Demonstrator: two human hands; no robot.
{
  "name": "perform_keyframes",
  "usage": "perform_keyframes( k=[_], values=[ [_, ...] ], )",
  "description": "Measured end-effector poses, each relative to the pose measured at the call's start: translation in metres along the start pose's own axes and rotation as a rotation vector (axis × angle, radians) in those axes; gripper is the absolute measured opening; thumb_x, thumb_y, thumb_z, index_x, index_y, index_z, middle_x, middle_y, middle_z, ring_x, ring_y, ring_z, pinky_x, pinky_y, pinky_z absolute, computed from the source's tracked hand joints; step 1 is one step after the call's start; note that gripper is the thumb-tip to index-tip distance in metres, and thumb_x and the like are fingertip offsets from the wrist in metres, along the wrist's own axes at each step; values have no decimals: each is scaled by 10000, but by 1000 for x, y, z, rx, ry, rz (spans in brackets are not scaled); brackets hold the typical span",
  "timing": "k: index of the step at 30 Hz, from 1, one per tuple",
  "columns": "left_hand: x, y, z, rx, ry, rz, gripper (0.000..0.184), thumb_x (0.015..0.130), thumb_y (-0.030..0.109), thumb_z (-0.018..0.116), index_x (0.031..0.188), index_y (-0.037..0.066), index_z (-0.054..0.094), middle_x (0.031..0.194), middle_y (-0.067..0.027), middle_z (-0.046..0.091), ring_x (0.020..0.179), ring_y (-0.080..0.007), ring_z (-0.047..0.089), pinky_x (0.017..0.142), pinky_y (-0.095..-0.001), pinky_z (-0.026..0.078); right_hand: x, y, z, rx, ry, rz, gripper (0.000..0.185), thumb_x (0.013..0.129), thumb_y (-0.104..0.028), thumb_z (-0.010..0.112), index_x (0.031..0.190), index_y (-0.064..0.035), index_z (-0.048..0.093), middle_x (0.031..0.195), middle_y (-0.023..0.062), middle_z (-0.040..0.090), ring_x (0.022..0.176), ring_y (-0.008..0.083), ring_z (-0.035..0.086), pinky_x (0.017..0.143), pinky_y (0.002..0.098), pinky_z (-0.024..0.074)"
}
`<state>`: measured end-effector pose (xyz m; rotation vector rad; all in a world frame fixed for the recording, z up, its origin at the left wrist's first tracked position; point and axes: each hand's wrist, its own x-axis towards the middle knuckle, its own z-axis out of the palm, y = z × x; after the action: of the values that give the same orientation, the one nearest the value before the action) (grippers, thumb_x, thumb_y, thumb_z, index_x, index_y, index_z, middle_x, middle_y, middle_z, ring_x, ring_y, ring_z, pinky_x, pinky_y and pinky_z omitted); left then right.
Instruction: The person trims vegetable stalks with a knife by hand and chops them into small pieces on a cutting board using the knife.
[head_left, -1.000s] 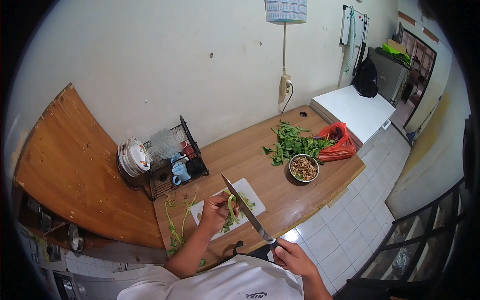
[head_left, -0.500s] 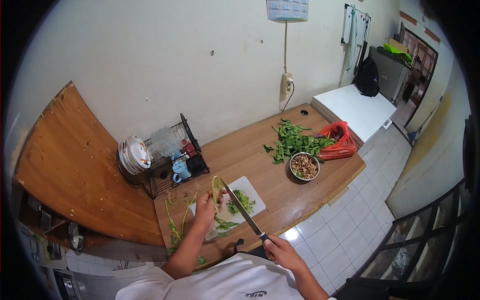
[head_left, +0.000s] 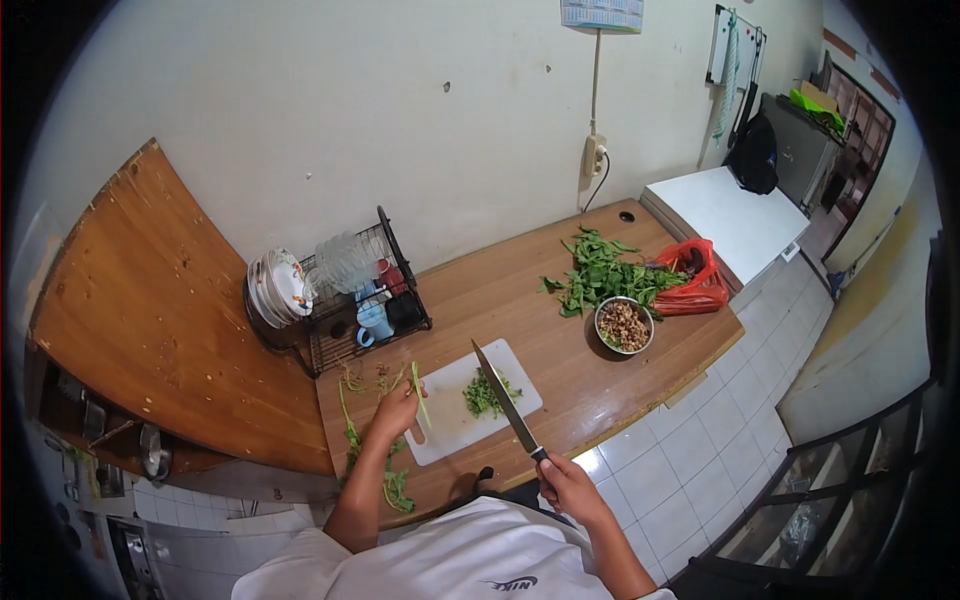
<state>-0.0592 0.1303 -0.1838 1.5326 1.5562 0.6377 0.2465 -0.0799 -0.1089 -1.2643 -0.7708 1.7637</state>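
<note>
Knife (head_left: 511, 407), grasped in the right hand (head_left: 566, 484), slants over the board (head_left: 452, 430); chopped greens (head_left: 482, 397) lie there; the left hand (head_left: 397, 407) pinches a stem (head_left: 418, 382).

Off-white wall (head_left: 300, 90) showed chips (head_left: 446, 87); calendar (head_left: 602, 14) hung high, power socket (head_left: 595, 157) below it. Wood-grain tabletop (head_left: 490, 290) stood against the wall. Pale floor tiles (head_left: 655, 450) caught glare. Doorway (head_left: 866, 130) lay far right.
</note>
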Motion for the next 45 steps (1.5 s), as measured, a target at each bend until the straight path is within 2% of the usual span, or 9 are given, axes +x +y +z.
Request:
perform_keyframes(
  k=[10,13,15,21,22,34,37,39,45],
  values=[
    [-22,37,-8,-280,-206,105,290,1072,309,464,949,68,568,714,50,445,650,-66,396,601,-254,366,24,7,8,49,-6,53,282,1064,-340,476,880,-127,475,589,-31,403,460,66,358,411,242,280],
    [-30,47,-14,-407,-323,94,269,1071,292,481,929,76,557,745,62,448,662,-49,364,610,-226,336,47,12,17,-90,62,-81,217,1005,-307,604,951,-104,550,677,-43,460,554,70,459,490,239,369],
    [-38,56,-17,-574,-442,157,251,1069,283,492,998,57,575,771,68,457,672,-41,365,623,-209,332,64,-6,32,-443,233,-530,262,920,-253,715,1043,-60,585,804,12,616,673,109,544,599,266,439],
    [-50,66,-23,-596,-501,176,279,1069,288,492,1158,44,592,782,79,451,669,-38,366,623,-206,337,125,-38,71,-426,63,-816,342,849,-178,785,1093,-45,585,1096,110,730,740,91,543,646,264,439],
    [-50,60,-25,-598,-494,171,279,1069,288,492,1158,44,592,782,79,451,669,-38,366,623,-206,337,137,-29,77,-337,15,-704,308,847,-159,786,1044,-48,577,976,54,732,718,71,528,647,249,432],
    [-40,-1,-37,-711,76,-31,246,1076,261,463,970,68,571,775,23,540,653,-54,496,574,-232,418,184,26,73,-310,-62,-423,339,806,-49,790,1045,-54,550,810,-1,678,721,55,527,677,242,437],
    [-26,-21,-32,-428,133,35,299,1084,326,442,1051,69,592,850,0,609,710,-49,544,560,-211,429,206,41,66,-373,-12,-415,314,809,-53,795,1004,-66,548,799,-6,679,703,49,537,652,227,435],
    [-19,-13,-30,-524,469,63,317,1080,304,452,968,38,584,854,-33,637,742,-96,582,653,-252,482,223,52,61,-401,9,-420,296,819,-49,793,975,-78,543,793,-16,678,685,41,538,628,210,426],
    [-26,11,-66,-236,528,95,328,1060,322,505,939,27,584,805,-1,602,763,-90,538,697,-270,450,240,74,53,-503,104,-468,303,810,-109,799,997,-31,575,852,60,735,778,117,654,697,307,503]
  ],
)
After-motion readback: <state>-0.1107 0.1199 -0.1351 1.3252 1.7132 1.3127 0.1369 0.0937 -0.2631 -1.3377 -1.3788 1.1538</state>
